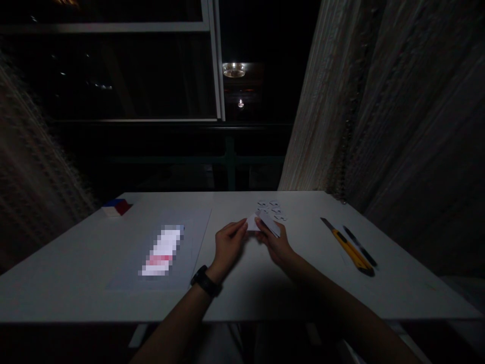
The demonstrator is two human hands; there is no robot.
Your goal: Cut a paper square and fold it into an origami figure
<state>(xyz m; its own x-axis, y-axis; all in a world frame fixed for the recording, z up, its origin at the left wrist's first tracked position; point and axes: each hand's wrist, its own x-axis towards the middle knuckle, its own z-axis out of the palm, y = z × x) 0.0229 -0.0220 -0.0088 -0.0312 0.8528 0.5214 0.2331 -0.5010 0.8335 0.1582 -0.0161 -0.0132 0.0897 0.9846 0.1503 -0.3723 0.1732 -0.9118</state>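
White paper point(261, 222), a small folded piece, sits pinched between our left hand point(228, 245) and right hand point(276, 245), both closed on it with thumb and fingertips, just above the middle of the table point(76, 273). We judge it light, limp and easily creased, best held at its edges and folds. Beyond it lie small scraps point(272, 208) with dark marks too small to read, to the right a yellow knife point(348, 247) beside a pen point(359, 246), to the left a grey sheet point(197, 222) whose print is blurred; we read no brand or writing.
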